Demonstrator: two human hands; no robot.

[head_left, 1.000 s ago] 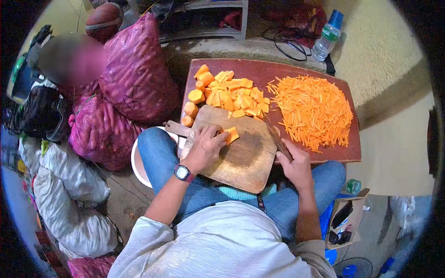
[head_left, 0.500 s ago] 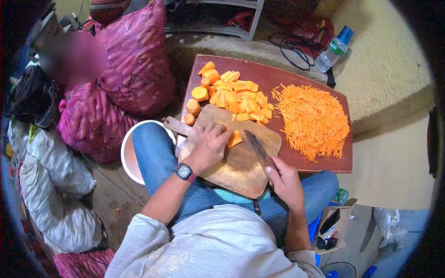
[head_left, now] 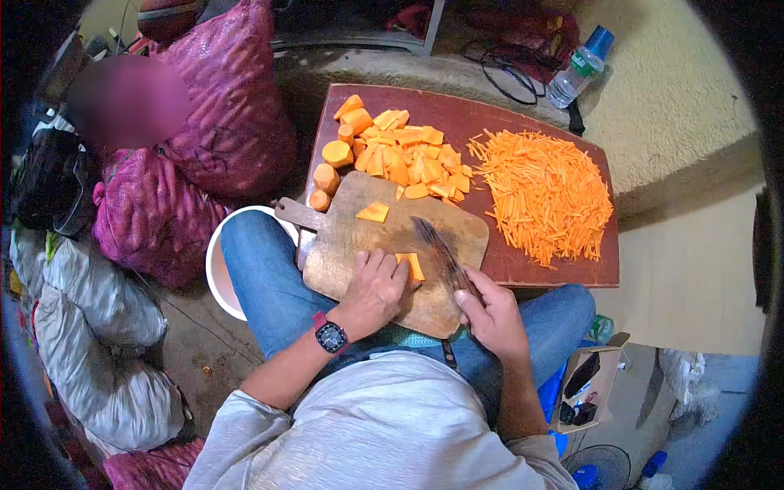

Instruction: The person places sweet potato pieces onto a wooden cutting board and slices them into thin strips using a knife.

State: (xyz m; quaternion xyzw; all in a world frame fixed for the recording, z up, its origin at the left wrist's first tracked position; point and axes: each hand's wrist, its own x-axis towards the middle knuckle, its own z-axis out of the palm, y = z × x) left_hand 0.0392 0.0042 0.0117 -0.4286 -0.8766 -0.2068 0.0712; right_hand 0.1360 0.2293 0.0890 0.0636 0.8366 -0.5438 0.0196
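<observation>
My right hand (head_left: 493, 318) grips a dark-bladed knife (head_left: 439, 248) by its handle, the blade slanting up and left over the wooden cutting board (head_left: 339, 245). Curled fingers of my left hand (head_left: 376, 287) hold a flat orange carrot piece (head_left: 411, 265) against the board, just left of the knife. Part of that piece is hidden under the fingers. A second carrot slice (head_left: 373, 212) lies alone higher on the board. Behind the board are heaped carrot chunks (head_left: 412, 155), with a big mound of carrot sticks (head_left: 543, 200) to their right.
The board overlaps a low red-brown table (head_left: 465, 114). A white bucket (head_left: 214, 273) stands by my left knee. Full pink mesh sacks (head_left: 229, 98) and white sacks (head_left: 98, 359) fill the left side. A water bottle (head_left: 578, 69) stands behind the table, near the wall.
My left hand has moved down the board toward me, uncovering a carrot slice higher up. The knife has shifted slightly left and stays in my right hand. The view has shifted a little.
</observation>
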